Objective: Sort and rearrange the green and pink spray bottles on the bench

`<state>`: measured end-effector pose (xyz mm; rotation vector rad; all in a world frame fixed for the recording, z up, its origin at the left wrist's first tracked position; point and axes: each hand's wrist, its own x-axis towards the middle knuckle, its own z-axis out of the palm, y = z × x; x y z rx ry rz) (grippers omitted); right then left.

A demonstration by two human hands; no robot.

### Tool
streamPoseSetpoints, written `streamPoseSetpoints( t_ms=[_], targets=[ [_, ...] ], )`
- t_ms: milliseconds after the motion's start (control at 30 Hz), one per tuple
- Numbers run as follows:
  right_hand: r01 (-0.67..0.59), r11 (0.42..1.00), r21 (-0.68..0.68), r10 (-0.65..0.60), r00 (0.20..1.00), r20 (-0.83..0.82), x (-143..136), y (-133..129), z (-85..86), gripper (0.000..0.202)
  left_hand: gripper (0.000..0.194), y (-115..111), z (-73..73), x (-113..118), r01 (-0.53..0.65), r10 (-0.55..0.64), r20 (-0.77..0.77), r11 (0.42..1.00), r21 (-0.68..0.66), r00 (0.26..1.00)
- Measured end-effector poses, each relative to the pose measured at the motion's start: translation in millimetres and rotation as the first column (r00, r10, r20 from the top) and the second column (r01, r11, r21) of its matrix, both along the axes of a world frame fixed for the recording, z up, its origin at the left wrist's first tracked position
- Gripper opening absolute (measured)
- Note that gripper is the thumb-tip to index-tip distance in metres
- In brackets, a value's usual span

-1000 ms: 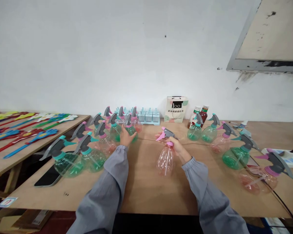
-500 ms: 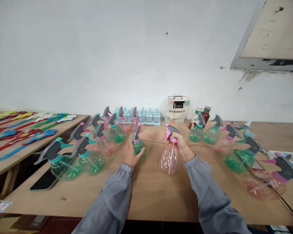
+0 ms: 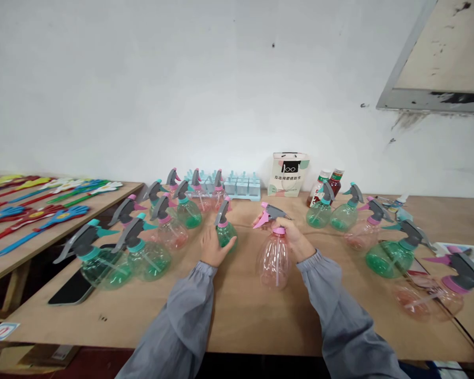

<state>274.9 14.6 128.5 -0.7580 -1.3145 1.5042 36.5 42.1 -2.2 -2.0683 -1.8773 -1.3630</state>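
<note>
Holding a pink spray bottle, pale tube inside

Paper bag reading 互连网眼镜, smaller print unreadable

Left fingers round green spray bottle; right fingers round pink spray bottle's neck.

Even, fairly bright light with a cool cast, seemingly from above, washes the pale wall and leaves soft shadows on the tabletop, with near-black beneath. Small glints streak the clear pink spray bottle; wide-angle distortion stretches the rightmost spray bottle, and fine bag print blurs.
</note>
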Motion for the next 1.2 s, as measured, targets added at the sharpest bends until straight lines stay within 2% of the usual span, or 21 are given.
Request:
streamPoseSetpoints(
  t_ms=[133,200,333,433,533,700,833,1000,1067,1200],
  targets=[
    [0.118,0.993,0.007,-0.117,0.989,-0.087,0.8,4.4,-2.1,0.015,0.074,1.2,-1.9,-1.3,0.011,-0.01,-0.011,1.0,0.027,1.0],
    [0.148,0.989,0.013,-0.144,0.977,-0.156,3.5,7.6,-3.4,0.014,0.073,1.8,-2.6,-2.1,0.011,-0.01,-0.024,0.999,0.038,1.0],
    [0.083,0.996,-0.036,-0.088,0.979,-0.185,11.0,11.5,-7.9,0.023,0.074,2.7,-3.1,-2.9,0.024,-0.021,-0.041,0.997,0.073,0.999],
    [0.106,0.992,-0.067,-0.115,0.982,-0.148,13.7,12.3,-10.3,0.026,0.076,3.4,-4.0,-2.9,0.021,-0.018,-0.042,0.997,0.073,0.999],
    [0.146,0.988,-0.053,-0.154,0.964,-0.215,12.8,12.1,-8.3,0.021,0.075,3.7,-4.9,-2.7,0.006,-0.004,-0.037,0.998,0.061,0.999],
    [0.107,0.993,-0.043,-0.115,0.941,-0.317,10.1,9.5,-1.6,0.023,0.075,3.1,-4.8,-2.2,0.001,0.001,-0.031,0.998,0.066,1.0],
    [0.164,0.979,-0.121,-0.19,0.95,-0.247,12.3,10.2,-2.6,0.032,0.072,2.8,-4.8,-2.0,-0.002,0.003,-0.021,0.999,0.05,1.0],
    [0.239,0.968,-0.079,-0.251,0.945,-0.21,16.5,11.6,-3.0,0.018,0.072,1.9,-4.4,-1.2,-0.002,0.003,-0.004,0.999,0.045,1.0],
    [0.256,0.964,-0.071,-0.263,0.956,-0.131,16.6,9.7,-1.7,0.017,0.072,1.0,-3.4,-0.8,-0.002,0.002,0.004,0.999,0.045,1.0],
    [0.281,0.957,-0.075,-0.279,0.96,0.03,15.5,2.7,-1.5,0.028,0.068,-0.2,-1.9,-0.2,0.004,-0.004,0.007,0.999,0.048,1.0]
  ],
)
